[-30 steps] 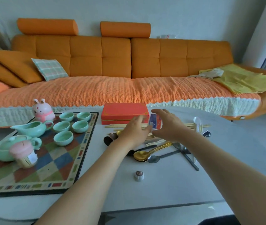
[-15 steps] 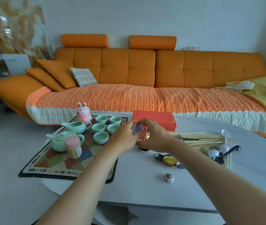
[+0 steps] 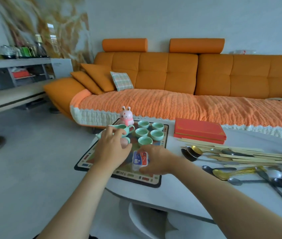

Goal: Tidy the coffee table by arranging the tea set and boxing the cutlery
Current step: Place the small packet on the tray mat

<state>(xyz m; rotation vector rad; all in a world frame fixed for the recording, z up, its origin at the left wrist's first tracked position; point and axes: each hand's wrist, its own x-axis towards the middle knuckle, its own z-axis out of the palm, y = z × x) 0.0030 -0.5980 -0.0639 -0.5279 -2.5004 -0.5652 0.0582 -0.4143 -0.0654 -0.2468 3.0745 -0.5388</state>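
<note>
A patterned mat (image 3: 154, 180) at the table's left end carries a mint tea set: several small cups (image 3: 157, 135) and a pitcher (image 3: 127, 129). My right hand (image 3: 155, 162) holds a small red, white and blue packet (image 3: 139, 159) low over the mat's middle. My left hand (image 3: 112, 149) hovers over the mat's left side with fingers apart, hiding the teapot and a pink-lidded jar. A closed red box (image 3: 199, 131) lies behind a heap of spoons (image 3: 222, 173) and bamboo chopsticks (image 3: 250, 155) on the right.
A pink rabbit figurine (image 3: 126, 115) stands at the mat's back corner. The white table (image 3: 188, 192) ends close to me at its front edge. An orange sofa (image 3: 179, 80) runs behind the table, and a grey shelf unit (image 3: 16, 73) stands far left.
Both hands moved left from the cutlery heap to over the mat, the right carrying the packet. The view swung left, and my left hand came off the packet.
</note>
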